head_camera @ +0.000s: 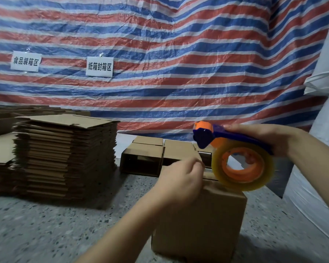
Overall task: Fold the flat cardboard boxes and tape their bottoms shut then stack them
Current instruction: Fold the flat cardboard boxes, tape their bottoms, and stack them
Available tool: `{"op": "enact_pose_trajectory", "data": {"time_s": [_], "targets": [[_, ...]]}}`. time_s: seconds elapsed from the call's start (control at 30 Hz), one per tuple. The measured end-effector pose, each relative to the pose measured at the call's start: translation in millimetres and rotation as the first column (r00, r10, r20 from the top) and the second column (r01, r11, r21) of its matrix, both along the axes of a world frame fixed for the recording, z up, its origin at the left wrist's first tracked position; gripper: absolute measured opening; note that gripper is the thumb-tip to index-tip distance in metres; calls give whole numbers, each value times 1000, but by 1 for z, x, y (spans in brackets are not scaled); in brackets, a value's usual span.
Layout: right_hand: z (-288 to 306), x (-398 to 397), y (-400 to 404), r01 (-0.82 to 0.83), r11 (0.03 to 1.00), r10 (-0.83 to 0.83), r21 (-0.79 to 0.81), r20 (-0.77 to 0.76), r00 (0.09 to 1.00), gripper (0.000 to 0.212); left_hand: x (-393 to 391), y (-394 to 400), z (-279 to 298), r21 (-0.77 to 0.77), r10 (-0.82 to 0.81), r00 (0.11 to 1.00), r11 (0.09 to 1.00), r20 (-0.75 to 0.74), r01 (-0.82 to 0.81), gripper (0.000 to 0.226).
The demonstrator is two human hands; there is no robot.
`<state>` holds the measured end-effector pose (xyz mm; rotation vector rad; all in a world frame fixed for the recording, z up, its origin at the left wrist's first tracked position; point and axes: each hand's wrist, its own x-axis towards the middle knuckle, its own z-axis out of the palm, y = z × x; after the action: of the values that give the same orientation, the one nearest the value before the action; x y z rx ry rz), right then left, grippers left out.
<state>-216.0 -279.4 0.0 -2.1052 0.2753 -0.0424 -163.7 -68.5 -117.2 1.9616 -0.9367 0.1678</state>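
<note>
Nearest to me stands the folded box [199, 221], upright on the speckled floor [46, 230] with its closed flaps facing up, so the seam is within reach for taping.

Left hand [180, 179]: fingers curled together above the far top edge of the box, thumb and fingertips pinched close. I judge they are gripping the free end of the clear tape, but the strip is too thin and blurred to confirm. The forearm crosses in front of the box, and the hand sits close over the box's top.

Right hand [270, 139]: wrapped firmly around the blue handle of the tape dispenser [234, 156]. The dispenser is held above the far right corner of the box, orange-cored roll hanging downward and cutter end pointing left, toward the left hand. That orientation lets the tape pull off straight along the seam.

Step in hand, as I judge it: starting a strip of tape across the box bottom. No tape is visibly laid on the flaps yet.

Material supply: a tall pile of flat boxes [65, 154] sits to the left, well apart from the working box. Finished boxes [142, 160] lie on their sides against the striped tarp [179, 54], just behind the working box, kept near for stacking. Two paper signs [99, 69] hang on the tarp.
</note>
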Motion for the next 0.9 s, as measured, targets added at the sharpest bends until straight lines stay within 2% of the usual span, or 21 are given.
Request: {"op": "enact_pose_trajectory", "data": {"time_s": [0.03,0.1,0.17,0.4,0.57,0.73,0.9], "targets": [[1,1,1,-8,1000,8,-19,-7,1000,80,2,3,8,-145,-35,984,989,-173,10,39],[4,3,5,-20,998,18,-65,-30,999,82,7,9,24,-410,-170,855,911,-490,-53,48],[8,4,11,-35,994,30,-104,-58,998,83,15,14,34,-521,-274,732,844,-624,-128,52],[11,8,16,-43,991,31,-128,-87,996,84,27,15,37,-449,-257,665,883,-701,-133,33],[10,9,13,-53,988,38,-148,-101,994,81,32,12,36,-406,-208,702,905,-681,-125,18],[10,10,12,-46,987,30,-153,-103,994,82,34,10,33,-393,-178,757,913,-629,-112,21],[18,15,16,-58,976,21,-208,-174,985,86,33,5,24,-424,-116,772,881,-625,-211,16]]}}
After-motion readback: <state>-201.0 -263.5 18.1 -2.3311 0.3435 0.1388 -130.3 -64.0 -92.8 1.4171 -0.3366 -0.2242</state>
